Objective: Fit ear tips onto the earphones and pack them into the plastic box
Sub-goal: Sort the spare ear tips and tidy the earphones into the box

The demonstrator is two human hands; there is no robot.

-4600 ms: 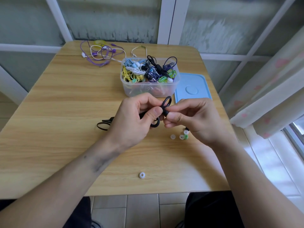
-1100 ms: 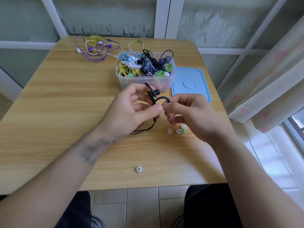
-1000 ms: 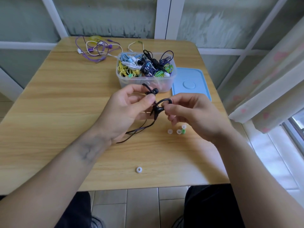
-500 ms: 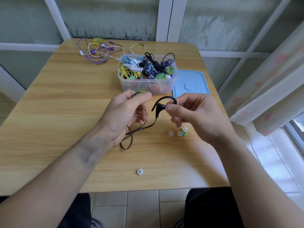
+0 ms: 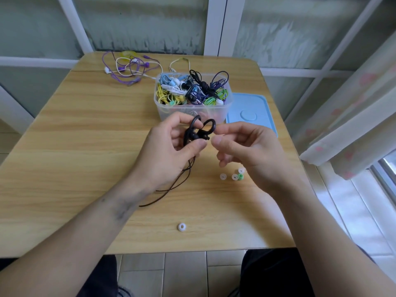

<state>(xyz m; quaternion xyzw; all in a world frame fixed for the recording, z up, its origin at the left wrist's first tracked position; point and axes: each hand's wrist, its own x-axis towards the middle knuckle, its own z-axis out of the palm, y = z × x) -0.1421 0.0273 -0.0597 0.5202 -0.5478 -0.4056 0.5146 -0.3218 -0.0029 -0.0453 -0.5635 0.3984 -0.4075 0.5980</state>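
Observation:
My left hand (image 5: 171, 151) grips a pair of black ear-hook earphones (image 5: 198, 131), both buds held together between thumb and fingers. Their black cable (image 5: 171, 187) trails down onto the table under my wrist. My right hand (image 5: 246, 151) sits just right of the buds with its fingers curled. Its index fingertip is at the tip of one hook and its thumb is a little apart from the bud. A few white ear tips (image 5: 223, 176) and a green one (image 5: 240, 177) lie under my right hand. The clear plastic box (image 5: 192, 110), full of coiled earphones, stands behind my hands.
A light blue lid (image 5: 250, 112) lies right of the box. Loose purple and white earphones (image 5: 128, 69) are tangled at the table's far left. One white ear tip (image 5: 181, 227) lies near the front edge. A curtain (image 5: 353, 125) hangs at the right.
Half a second ago each hand held one earbud, apart. Now both buds are together in my left hand, and my right hand's pinch has come off its bud.

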